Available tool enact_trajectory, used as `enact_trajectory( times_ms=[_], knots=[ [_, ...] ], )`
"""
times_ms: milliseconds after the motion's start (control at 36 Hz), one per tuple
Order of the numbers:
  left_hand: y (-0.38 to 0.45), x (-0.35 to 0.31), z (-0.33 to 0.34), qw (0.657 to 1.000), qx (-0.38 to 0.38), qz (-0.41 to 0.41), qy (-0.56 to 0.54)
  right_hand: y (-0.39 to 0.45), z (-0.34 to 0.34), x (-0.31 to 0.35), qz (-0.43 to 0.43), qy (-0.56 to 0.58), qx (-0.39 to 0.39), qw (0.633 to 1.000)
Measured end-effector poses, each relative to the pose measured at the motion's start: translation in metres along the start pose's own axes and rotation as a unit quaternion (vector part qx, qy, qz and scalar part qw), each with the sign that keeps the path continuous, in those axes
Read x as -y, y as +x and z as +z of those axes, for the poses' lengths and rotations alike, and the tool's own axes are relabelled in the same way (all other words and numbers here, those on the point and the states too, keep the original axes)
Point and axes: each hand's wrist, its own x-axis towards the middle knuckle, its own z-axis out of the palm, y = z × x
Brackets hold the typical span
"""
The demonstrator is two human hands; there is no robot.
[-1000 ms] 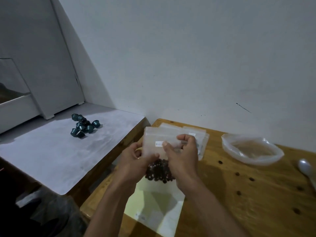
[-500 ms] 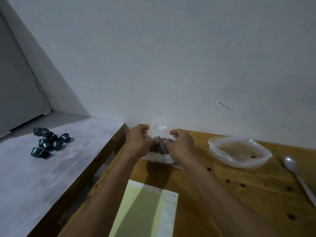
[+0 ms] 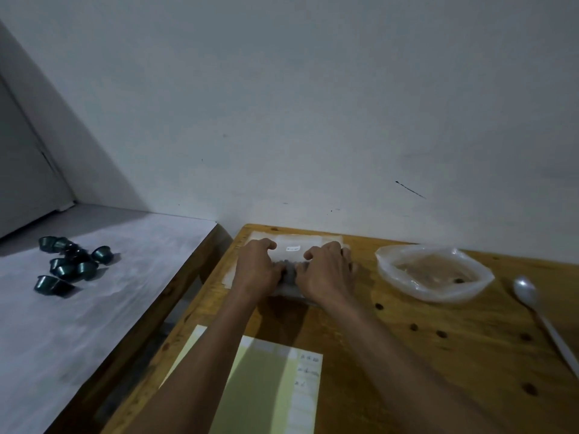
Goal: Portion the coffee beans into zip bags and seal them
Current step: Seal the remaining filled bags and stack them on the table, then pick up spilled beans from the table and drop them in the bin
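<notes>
Since half a second ago, the small clear zip bag [image 3: 293, 250] has been lowered onto the stack of clear bags [image 3: 329, 238] at the far left corner of the wooden table [image 3: 407, 355]. It is pressed flat by the left hand [image 3: 257, 270] and right hand [image 3: 327, 272], fingers curled over it; dark coffee beans [image 3: 289, 270] are seen bunched between the thumbs. A white label is borne near its top. A crumpled clear plastic bag [image 3: 434, 272], open, holding brownish residue and one bean, is set toward the far right edge, a white plastic spoon [image 3: 539, 311] beside it. Dark green capsules [image 3: 67, 266] are heaped on the grey counter [image 3: 94, 308].
</notes>
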Motion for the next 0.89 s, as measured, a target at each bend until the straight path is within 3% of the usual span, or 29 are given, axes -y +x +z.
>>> enact_trajectory(
  times_ms=[278, 417, 667, 889],
  knots=[
    [-0.033, -0.019, -0.003, 0.996, -0.056, 0.059, -0.045, -0.041, -0.022, -0.026, -0.027, 0.123, -0.052, 0.991],
    [-0.075, -0.052, 0.010, 0.992, -0.040, 0.090, -0.082, -0.080, -0.058, -0.074, -0.023, 0.167, -0.080, 0.982],
    [-0.144, -0.091, 0.061, 0.991, 0.028, 0.103, -0.077, -0.108, -0.106, -0.196, 0.068, 0.038, -0.169, 0.983],
    [-0.159, -0.078, 0.091, 0.989, 0.007, 0.140, 0.035, -0.106, -0.123, -0.241, 0.095, -0.048, -0.094, 0.990]
  ],
)
